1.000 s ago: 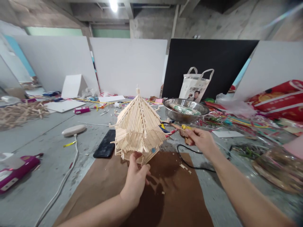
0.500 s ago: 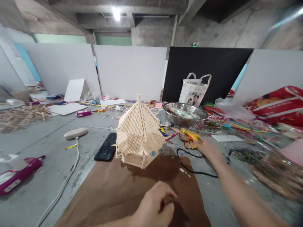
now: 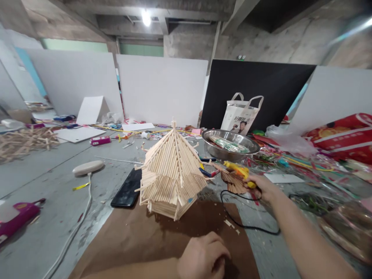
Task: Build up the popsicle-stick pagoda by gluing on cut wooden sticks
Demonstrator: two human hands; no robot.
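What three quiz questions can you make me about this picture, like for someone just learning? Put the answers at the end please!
1. Which flat, black thing lies just to the left of the stick house?
2. True or false: the left hand is gripping the stick house.
3. What does the right hand hold?
A) a silver bowl
B) a yellow glue gun
C) a white bag

Key:
1. A phone.
2. False; a gap shows between them.
3. B
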